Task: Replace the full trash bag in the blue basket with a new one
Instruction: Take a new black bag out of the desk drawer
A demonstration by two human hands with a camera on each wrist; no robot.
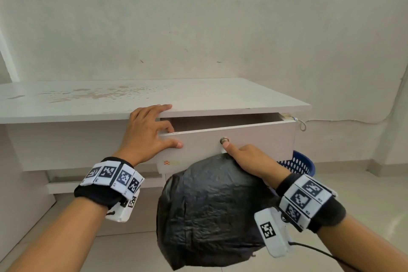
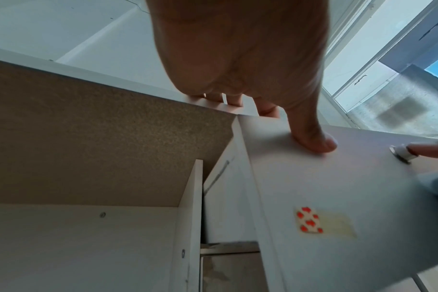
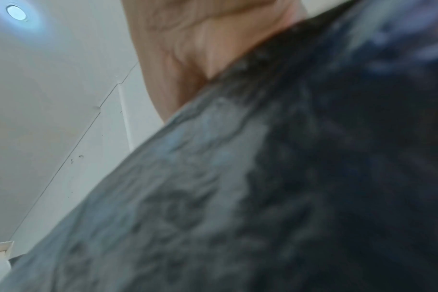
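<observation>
My right hand [image 1: 245, 159] holds the full black trash bag [image 1: 209, 210] up in front of a white desk. Its index finger stretches out to the metal knob [image 1: 224, 140] of the desk drawer [image 1: 258, 139], which stands slightly open. The other fingers are hidden behind the bag [image 3: 263, 187], which fills the right wrist view below the palm [image 3: 200, 39]. My left hand [image 1: 172, 134] pinches the drawer front's top left corner, thumb [image 2: 315, 142] on the front and one finger over the top edge. Its remaining fingers rest on the desk's edge. The blue basket [image 1: 298, 164] stands on the floor behind the drawer unit, mostly hidden.
The white desk top [image 1: 110, 97] runs left along a bare wall, with open space beneath it at the left. A small sticker [image 2: 309, 220] sits low on the drawer front. A thin cable [image 1: 331, 120] runs along the wall on the right. Pale floor tiles [image 1: 364, 194] lie around the basket.
</observation>
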